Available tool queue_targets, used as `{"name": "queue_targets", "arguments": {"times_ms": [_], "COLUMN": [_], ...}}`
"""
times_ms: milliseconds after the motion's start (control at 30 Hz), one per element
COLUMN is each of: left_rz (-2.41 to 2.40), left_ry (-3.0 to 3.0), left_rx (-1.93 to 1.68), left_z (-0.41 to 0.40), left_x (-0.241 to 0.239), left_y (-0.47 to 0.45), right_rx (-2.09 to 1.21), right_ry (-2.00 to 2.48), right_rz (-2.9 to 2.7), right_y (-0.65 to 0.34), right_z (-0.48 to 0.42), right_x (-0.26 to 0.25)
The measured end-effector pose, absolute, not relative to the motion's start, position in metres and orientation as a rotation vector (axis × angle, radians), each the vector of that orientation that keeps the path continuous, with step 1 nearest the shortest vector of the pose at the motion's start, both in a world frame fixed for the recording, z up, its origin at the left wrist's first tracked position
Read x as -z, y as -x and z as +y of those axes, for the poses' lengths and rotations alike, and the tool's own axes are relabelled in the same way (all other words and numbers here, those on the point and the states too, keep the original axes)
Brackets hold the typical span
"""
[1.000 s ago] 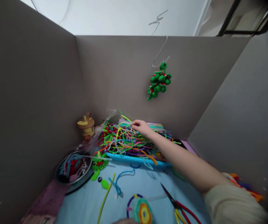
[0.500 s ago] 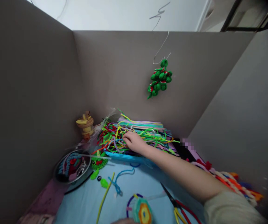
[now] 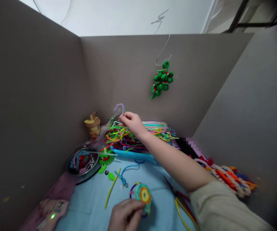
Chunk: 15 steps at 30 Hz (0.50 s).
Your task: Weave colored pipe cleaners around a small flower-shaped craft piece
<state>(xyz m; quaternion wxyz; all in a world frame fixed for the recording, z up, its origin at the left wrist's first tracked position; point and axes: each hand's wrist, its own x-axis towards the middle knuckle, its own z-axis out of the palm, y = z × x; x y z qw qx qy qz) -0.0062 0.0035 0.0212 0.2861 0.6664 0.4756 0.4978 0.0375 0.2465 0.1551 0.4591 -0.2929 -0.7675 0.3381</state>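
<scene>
While a heap of fuzzy stems (image 3: 162, 131) lies beneath the right hand (image 3: 135, 124), the left hand (image 3: 126, 213) pinches a round piece (image 3: 144, 194), probably light, crushable, best held by its rim. The right hand pinches a lilac stem (image 3: 120, 105) curling above it, likely soft and bendy.

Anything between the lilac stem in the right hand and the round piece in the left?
Yes: strand heap, blue tray rim and a loose blue strand lie between stem and round piece; clearance is unclear.

The right arm (image 3: 171, 160) hides the near right corner of the blue tray (image 3: 126, 153). The worktop (image 3: 90, 202) and the left hand (image 3: 125, 214) are cut off below.
</scene>
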Motion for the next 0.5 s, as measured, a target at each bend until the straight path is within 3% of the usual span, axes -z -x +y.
{"name": "queue_targets", "arguments": {"times_ms": [167, 300, 500], "left_rz": [1.363, 1.419, 1.26], "left_ry": [-1.651, -1.24, -0.881], "left_rx": [-1.283, -1.407, -1.616], "left_z": [0.004, 0.012, 0.022], "left_x": [-0.023, -0.017, -0.019], "left_y": [0.008, 0.01, 0.009], "right_rx": [-0.769, -0.853, -0.454], "right_ry": [0.965, 0.786, 0.623], "right_rz": [-2.133, -2.192, -2.447], "right_y": [-0.072, -0.101, -0.121], "right_z": [0.241, 0.211, 0.138], "right_x": [-0.145, -0.116, -0.065]}}
